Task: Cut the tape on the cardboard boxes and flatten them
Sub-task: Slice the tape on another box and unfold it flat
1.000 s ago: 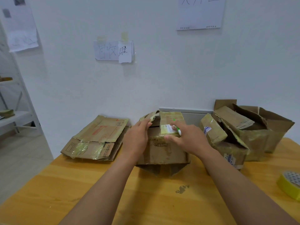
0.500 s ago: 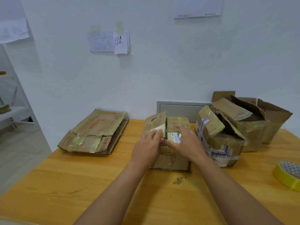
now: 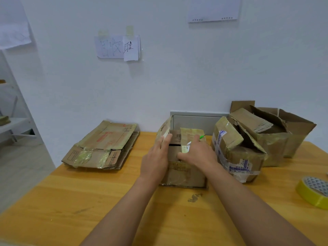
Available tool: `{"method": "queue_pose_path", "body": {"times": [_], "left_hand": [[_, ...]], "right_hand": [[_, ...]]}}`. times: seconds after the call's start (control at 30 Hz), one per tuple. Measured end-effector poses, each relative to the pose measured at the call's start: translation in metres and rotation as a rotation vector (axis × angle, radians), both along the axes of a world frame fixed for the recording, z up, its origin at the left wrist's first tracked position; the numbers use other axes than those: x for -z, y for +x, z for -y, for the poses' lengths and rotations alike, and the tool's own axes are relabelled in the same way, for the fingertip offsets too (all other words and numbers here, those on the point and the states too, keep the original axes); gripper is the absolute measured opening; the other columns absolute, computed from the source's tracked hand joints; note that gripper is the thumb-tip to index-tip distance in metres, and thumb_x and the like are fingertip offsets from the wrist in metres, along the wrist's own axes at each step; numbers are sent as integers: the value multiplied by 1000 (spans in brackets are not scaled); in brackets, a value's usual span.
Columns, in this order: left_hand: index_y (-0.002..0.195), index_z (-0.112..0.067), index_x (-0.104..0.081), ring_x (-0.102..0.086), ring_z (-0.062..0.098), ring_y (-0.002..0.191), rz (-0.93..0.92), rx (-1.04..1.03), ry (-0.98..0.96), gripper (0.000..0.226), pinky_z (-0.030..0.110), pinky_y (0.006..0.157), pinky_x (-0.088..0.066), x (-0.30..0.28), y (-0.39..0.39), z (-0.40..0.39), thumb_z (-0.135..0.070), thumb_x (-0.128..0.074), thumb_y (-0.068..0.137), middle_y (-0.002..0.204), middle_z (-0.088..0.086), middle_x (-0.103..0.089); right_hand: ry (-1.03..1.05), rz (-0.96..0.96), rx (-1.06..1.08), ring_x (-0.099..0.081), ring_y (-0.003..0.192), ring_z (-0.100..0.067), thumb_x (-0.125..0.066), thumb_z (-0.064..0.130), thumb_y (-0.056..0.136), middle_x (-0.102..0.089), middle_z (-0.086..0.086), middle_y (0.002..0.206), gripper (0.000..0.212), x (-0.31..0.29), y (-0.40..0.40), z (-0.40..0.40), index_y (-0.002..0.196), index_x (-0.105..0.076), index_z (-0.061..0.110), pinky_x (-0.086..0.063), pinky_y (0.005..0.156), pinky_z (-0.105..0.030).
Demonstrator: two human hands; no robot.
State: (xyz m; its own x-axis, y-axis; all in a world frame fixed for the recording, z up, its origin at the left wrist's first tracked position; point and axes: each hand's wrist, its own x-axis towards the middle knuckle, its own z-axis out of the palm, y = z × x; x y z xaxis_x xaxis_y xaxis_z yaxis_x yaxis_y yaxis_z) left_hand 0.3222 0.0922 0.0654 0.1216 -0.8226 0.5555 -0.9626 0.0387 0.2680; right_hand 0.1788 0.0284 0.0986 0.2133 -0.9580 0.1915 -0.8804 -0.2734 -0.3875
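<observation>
A small brown cardboard box (image 3: 184, 174) stands on the wooden table (image 3: 88, 201) in front of me, its top flaps parted. My left hand (image 3: 156, 158) presses flat against the left flap, which stands up and leans outward. My right hand (image 3: 197, 153) lies on the right flap and grips a small white and green cutter (image 3: 198, 138), whose green tip pokes out past the fingers. A dark gap shows between the flaps.
A stack of flattened boxes (image 3: 101, 146) lies at the table's back left. Taped and open boxes (image 3: 237, 151) crowd the right, one large open carton (image 3: 287, 132) behind. A yellow tape roll (image 3: 314, 192) sits at the right edge. A white wall is close behind.
The box has come down from a lifted, tilted pose onto the table. The left flap has swung up and outward under my left hand, widening the gap between the flaps.
</observation>
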Motion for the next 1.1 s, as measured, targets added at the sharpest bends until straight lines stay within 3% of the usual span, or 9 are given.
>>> {"method": "queue_pose_path", "body": {"times": [0.2,0.37,0.57,0.63,0.73,0.83,0.93,1.0,1.1], "left_hand": [[152,-28,-30,-45,31,132,106,-82,106,54,37,77,-50,-3,-2,-3,-9,-37,102,161,9,-22],[151,-26,-32,-37,25,139,184,-103,131,49,36,80,-51,2,2,-2,-16,-40,104,164,2,-14],[142,-40,-47,-51,21,126,127,10,-2,39,34,76,-50,11,19,-3,-41,-36,105,156,-4,-37],[143,-46,-45,-48,25,131,185,84,-5,41,36,83,-49,16,21,-4,-45,-30,105,154,1,-40],[146,-49,-35,-45,33,134,234,164,11,45,45,93,-49,20,30,-3,-44,-28,103,159,9,-32],[142,-41,-46,-22,39,148,237,185,54,44,62,109,-34,24,31,-1,-32,-44,98,164,10,-16],[125,-29,-64,-3,33,152,165,156,33,45,66,117,-13,22,23,-3,-40,-30,97,163,9,-20],[121,-24,-67,-4,31,152,110,193,6,48,60,120,-11,20,18,-5,-39,-29,96,162,9,-25],[117,-21,-70,-22,37,147,96,247,-64,30,57,117,-25,24,19,-6,-29,-52,95,154,14,-38]], "right_hand": [[-107,41,-26,-55,99,-27,-63,52,79,-55,-6,111,64,-2,4,-11,126,-39,16,-52,80,-41],[-137,72,-41,-50,82,-22,-64,51,74,-51,0,96,62,-2,-2,-10,121,-44,16,-39,61,-29],[-128,14,-136,-58,100,-26,-58,63,82,-59,-7,119,63,4,-6,1,127,-46,21,-46,70,-34],[-164,92,-185,-61,105,-27,-54,60,89,-64,-7,119,61,2,-16,-1,135,-47,19,-47,80,-35],[-362,321,-256,-65,95,-27,-45,47,98,-69,-10,108,48,9,-30,-15,135,-53,17,-42,72,-28],[-436,494,-277,-63,73,-19,-44,33,98,-68,-8,92,41,29,-38,-34,137,-49,22,-52,57,-35],[-448,518,-310,-62,76,-21,-43,37,96,-67,-6,92,34,46,-43,-45,126,-50,23,-53,60,-40],[-479,472,-377,-62,78,-22,-42,38,95,-68,-4,93,34,52,-45,-51,118,-56,17,-52,63,-36],[-514,406,-442,-63,87,-21,-44,33,94,-68,-5,98,37,54,-46,-55,113,-64,9,-51,70,-31]]}}
